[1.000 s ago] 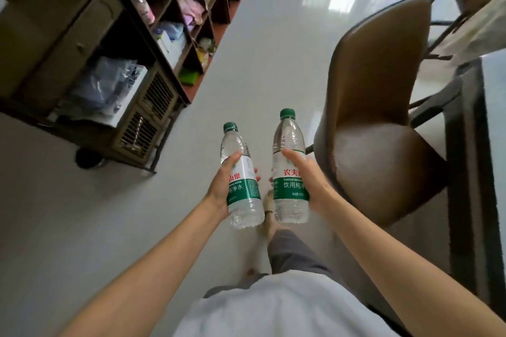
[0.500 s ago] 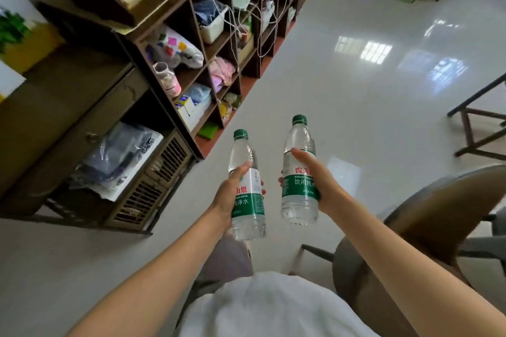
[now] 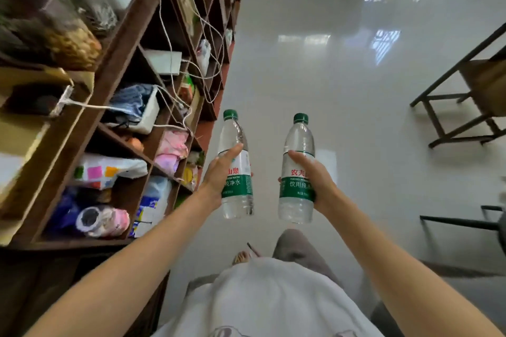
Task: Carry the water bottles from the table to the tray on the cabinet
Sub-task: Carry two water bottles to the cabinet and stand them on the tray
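Two clear water bottles with green caps and green-and-white labels are held upright in front of me, above the floor. My left hand [image 3: 219, 172] grips the left bottle [image 3: 235, 200] around its label. My right hand [image 3: 317, 180] grips the right bottle [image 3: 297, 145] the same way. The bottles stand side by side, a short gap between them. No tray is in view, and the table is out of sight.
A dark wooden shelf unit [image 3: 120, 55] full of bags, boxes and white cables runs along my left, close to my left arm. A glossy white floor [image 3: 328, 76] stretches ahead. A dark-framed stool [image 3: 471, 90] stands at the right.
I have walked forward and turned left along the shelves; the brown chair has slipped out of view. Both hands keep the same grip on the bottles, now slightly farther apart.
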The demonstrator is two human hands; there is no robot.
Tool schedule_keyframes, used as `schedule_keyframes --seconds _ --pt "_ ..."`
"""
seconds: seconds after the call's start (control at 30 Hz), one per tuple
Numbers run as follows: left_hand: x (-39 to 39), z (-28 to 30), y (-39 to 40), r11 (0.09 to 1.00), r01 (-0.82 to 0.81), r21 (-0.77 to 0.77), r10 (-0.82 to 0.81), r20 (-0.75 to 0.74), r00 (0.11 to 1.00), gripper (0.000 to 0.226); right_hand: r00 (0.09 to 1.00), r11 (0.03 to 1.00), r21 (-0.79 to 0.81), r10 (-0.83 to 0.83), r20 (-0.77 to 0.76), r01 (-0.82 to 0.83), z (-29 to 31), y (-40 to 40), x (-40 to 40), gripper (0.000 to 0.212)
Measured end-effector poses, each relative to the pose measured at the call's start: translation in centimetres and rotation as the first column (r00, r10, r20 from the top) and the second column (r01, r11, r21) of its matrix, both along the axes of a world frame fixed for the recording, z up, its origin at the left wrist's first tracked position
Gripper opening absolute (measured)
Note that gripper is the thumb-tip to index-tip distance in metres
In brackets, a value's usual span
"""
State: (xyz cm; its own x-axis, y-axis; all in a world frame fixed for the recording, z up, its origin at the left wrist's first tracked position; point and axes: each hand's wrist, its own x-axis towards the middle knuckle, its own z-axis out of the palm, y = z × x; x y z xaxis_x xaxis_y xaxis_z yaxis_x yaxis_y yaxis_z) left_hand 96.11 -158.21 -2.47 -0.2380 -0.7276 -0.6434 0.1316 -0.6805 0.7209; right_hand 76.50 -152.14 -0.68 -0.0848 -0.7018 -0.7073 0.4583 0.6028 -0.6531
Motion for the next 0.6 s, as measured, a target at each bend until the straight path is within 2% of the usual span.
schedule_keyframes --seconds 0.13,0.27,0.6 --pt "-4.8 -0.9 -10.2 0.999 0.036 0.008 -0.036 -0.001 0.999 0.032 0.996 0.996 0.0 -0.086 -0.012 0.086 -1.2 -8.0 -4.1 0.045" --pt "-10.2 -1.6 -20.4 0.995 0.094 -0.029 -0.093 0.008 0.996 0.035 0.989 0.99 -0.017 -0.143 -0.049 0.142 -2.2 -17.9 -9.1 0.043" --pt "-19.1 -1.1 -45.9 0.986 0.152 -0.063 -0.151 0.03 0.988 0.052 0.989 0.997 -0.029 -0.08 -0.127 0.077 -0.1 -44.5 -18.3 0.039"
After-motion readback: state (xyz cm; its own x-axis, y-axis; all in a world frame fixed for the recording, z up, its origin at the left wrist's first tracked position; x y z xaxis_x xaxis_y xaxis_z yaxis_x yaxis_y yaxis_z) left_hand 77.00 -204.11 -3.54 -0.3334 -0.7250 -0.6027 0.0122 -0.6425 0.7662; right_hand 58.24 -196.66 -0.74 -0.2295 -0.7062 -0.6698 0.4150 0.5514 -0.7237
